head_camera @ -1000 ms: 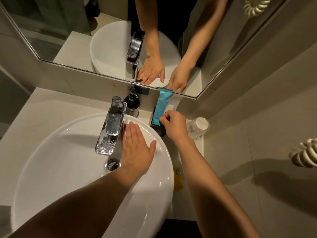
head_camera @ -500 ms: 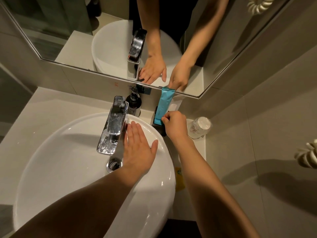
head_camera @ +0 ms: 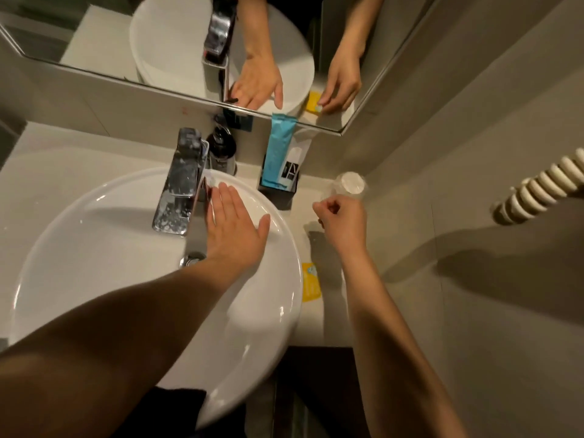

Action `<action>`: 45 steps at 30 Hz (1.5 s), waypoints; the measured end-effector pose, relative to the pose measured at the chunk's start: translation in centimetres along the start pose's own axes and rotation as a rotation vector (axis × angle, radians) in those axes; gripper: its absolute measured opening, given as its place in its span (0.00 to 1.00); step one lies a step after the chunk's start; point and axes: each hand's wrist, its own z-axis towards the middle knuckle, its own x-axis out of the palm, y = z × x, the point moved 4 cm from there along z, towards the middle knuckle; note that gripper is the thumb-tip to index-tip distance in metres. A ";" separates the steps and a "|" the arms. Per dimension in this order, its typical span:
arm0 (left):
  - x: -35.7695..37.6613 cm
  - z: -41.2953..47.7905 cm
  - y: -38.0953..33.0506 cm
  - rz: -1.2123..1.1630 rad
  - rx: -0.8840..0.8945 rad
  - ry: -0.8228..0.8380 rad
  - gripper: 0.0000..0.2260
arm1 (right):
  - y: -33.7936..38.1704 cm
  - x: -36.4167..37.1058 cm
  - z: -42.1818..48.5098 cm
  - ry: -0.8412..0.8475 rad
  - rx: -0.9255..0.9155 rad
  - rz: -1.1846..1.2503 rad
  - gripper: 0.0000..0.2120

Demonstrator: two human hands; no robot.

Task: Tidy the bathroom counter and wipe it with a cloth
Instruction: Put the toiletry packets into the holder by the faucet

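left hand point(head_camera: 234, 235) flat, open, empty on basin rim point(head_camera: 284, 248) | right hand point(head_camera: 343, 221) fingers curled, hold unclear | yellow packet point(head_camera: 309, 281) on surface: light, flimsy, pinch edge

1. Setting — a small bathroom.
2. Round white basin point(head_camera: 94, 248) on a pale counter point(head_camera: 47, 153), with a chrome tap point(head_camera: 181, 181).
3. Wall mirror point(head_camera: 158, 42) above; tiled wall point(head_camera: 474, 279) to the right.
4. Toiletries — pump bottle point(head_camera: 222, 150), sachets point(head_camera: 279, 150) in a black holder point(head_camera: 278, 194).
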 end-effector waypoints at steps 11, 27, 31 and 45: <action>0.1 0.1 0.2 0.012 0.007 -0.006 0.41 | -10.1 3.3 -5.9 0.190 0.327 -0.218 0.12; -0.2 0.3 0.1 -0.003 0.007 -0.009 0.41 | -5.2 -0.3 -4.2 -0.028 0.155 0.224 0.04; -0.3 0.2 0.0 0.000 0.014 -0.013 0.41 | -0.4 -1.4 -1.6 -0.039 -0.023 0.299 0.04; -0.4 0.2 0.1 -0.013 0.012 -0.032 0.41 | 5.4 3.3 4.2 0.087 -0.236 0.122 0.06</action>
